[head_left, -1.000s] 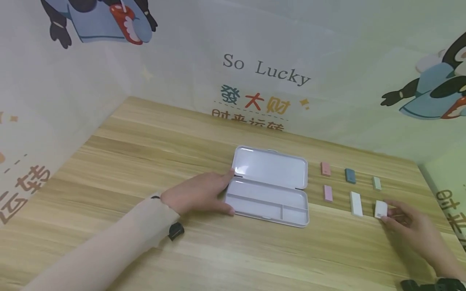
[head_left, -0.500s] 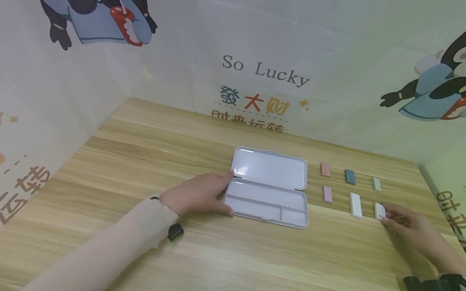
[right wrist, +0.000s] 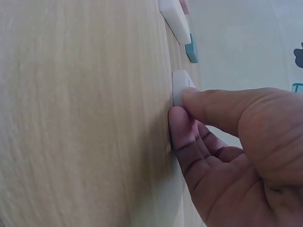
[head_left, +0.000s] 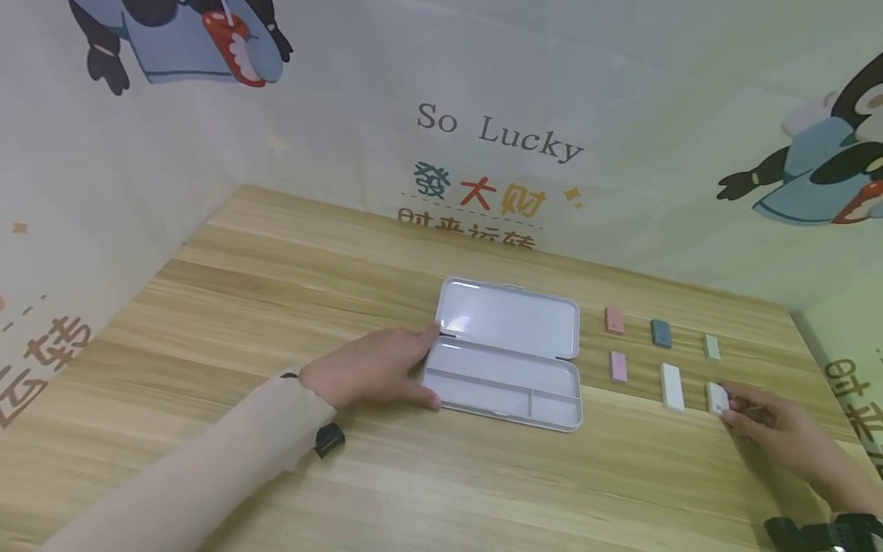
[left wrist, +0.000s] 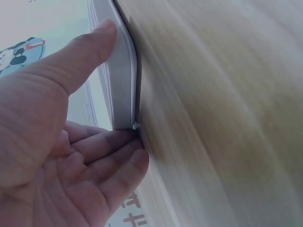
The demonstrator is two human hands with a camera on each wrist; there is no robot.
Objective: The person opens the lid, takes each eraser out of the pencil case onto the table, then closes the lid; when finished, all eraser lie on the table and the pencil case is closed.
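A white pencil case [head_left: 507,316] lies open on the table in the head view, lid folded back and its divided tray toward me. My left hand [head_left: 372,368] holds the case's left end, thumb along the front edge; in the left wrist view the thumb [left wrist: 90,49] presses the case's side [left wrist: 124,90] and fingers curl at its corner. Far to the right, my right hand [head_left: 782,433] pinches a small white eraser [head_left: 717,399] between thumb and fingers. The right wrist view has this eraser [right wrist: 179,85] at the tabletop, its near end covered by the fingertips.
Beside the case several erasers lie in two rows: salmon pink [head_left: 614,320], blue [head_left: 661,333], pale green [head_left: 711,346], lilac [head_left: 618,366] and a longer white one [head_left: 672,387]. A printed cloth [head_left: 345,123] rises behind the wooden table [head_left: 276,268].
The white eraser at my right hand looked broader and tilted a second ago; now it appears narrower and flatter, still pinched. My left hand and the case have stayed put.
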